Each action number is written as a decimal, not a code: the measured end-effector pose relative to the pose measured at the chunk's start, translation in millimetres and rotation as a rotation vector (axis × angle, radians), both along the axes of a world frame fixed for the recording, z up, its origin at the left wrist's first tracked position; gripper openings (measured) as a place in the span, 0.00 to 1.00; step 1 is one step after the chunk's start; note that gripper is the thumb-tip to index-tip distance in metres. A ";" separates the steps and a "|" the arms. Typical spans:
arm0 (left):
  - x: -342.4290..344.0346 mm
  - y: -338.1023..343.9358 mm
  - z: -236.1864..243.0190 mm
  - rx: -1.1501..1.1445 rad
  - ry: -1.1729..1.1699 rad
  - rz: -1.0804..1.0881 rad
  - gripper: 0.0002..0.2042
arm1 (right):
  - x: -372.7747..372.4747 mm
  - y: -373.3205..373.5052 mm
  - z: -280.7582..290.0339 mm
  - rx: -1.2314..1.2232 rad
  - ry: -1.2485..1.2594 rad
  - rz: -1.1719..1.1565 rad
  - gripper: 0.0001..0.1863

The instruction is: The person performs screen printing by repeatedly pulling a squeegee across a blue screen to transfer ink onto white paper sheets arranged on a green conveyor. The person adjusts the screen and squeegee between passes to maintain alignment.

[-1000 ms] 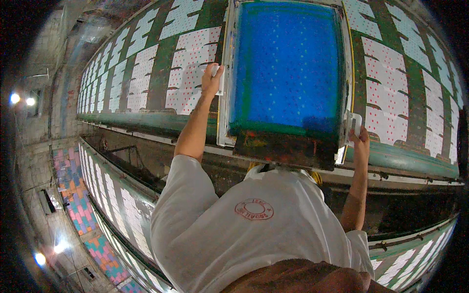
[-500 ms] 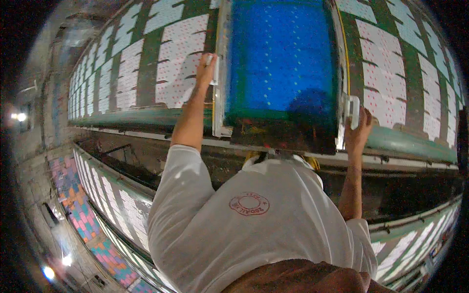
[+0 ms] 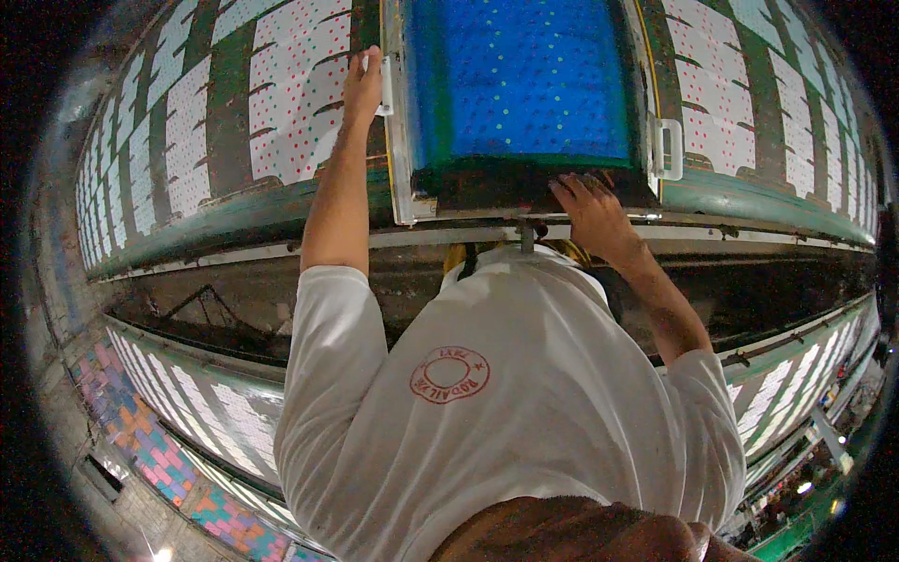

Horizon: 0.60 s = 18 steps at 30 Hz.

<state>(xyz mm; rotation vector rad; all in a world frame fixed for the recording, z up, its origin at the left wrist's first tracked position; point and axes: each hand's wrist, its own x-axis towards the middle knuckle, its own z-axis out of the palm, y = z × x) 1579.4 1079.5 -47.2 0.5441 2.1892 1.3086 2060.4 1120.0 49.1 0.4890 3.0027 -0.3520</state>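
Note:
A blue screen in a metal frame, speckled with small pale dots, lies at top centre with a dark band along its near end. My left hand is closed around the white handle on the frame's left side. My right hand rests on the dark near end, fingers apart and slightly bent over it. The white handle on the right side has no hand on it.
The long green table carries several white cut pieces with coloured dots either side of the screen. A dark trough and rail run along its near side. Another table with white pieces lies beyond, beside coloured floor tiles.
My right hand has left the right handle and moved leftward onto the screen's dark near end. The screen and my left hand now appear higher and farther left in view.

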 end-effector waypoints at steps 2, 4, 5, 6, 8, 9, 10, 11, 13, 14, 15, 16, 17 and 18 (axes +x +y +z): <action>0.5 -0.6 2.9 -0.023 0.001 -0.022 0.47 | -10.0 -1.5 -5.4 0.016 -0.025 -0.079 0.33; 1.0 -1.5 3.1 -0.031 0.011 -0.029 0.45 | -23.1 0.2 -9.8 0.025 -0.091 -0.131 0.35; 0.5 -2.4 2.5 -0.034 0.007 -0.035 0.44 | -26.1 2.3 -8.8 0.019 -0.057 -0.153 0.35; 0.6 -2.4 0.9 -0.036 0.003 -0.040 0.43 | -27.9 5.0 -7.0 0.007 -0.052 -0.180 0.34; -0.1 -4.1 -3.2 0.032 0.279 -0.107 0.44 | -27.8 8.4 -1.4 -0.029 -0.061 -0.242 0.32; -1.0 -3.7 -5.1 0.009 0.372 -0.130 0.44 | -26.9 8.7 0.9 -0.041 -0.038 -0.246 0.31; -1.9 -3.2 -6.9 0.021 0.405 -0.156 0.44 | -24.9 8.7 3.0 -0.053 -0.042 -0.266 0.30; -2.4 -2.7 -8.4 0.053 0.379 -0.138 0.44 | -23.2 6.9 3.4 -0.058 0.023 -0.250 0.29; -3.2 -1.2 -10.3 -0.035 0.188 -0.079 0.44 | -25.2 9.0 -1.4 -0.033 -0.030 -0.241 0.32; -3.9 -0.4 -10.3 0.012 0.171 -0.084 0.43 | -28.0 9.0 -5.9 -0.011 -0.045 -0.218 0.34; -4.4 0.0 -9.8 0.011 0.192 -0.099 0.42 | -31.7 10.2 -11.2 0.013 -0.055 -0.193 0.36; -3.7 0.3 -9.2 0.040 0.260 -0.075 0.41 | -33.1 9.7 -14.5 0.056 -0.020 -0.178 0.36; -4.2 0.3 -7.8 0.033 0.252 -0.067 0.42 | -36.1 11.2 -17.7 0.097 0.017 -0.158 0.36; -4.1 0.3 -6.4 0.026 0.244 -0.060 0.42 | -39.9 13.4 -20.1 0.132 -0.017 -0.156 0.37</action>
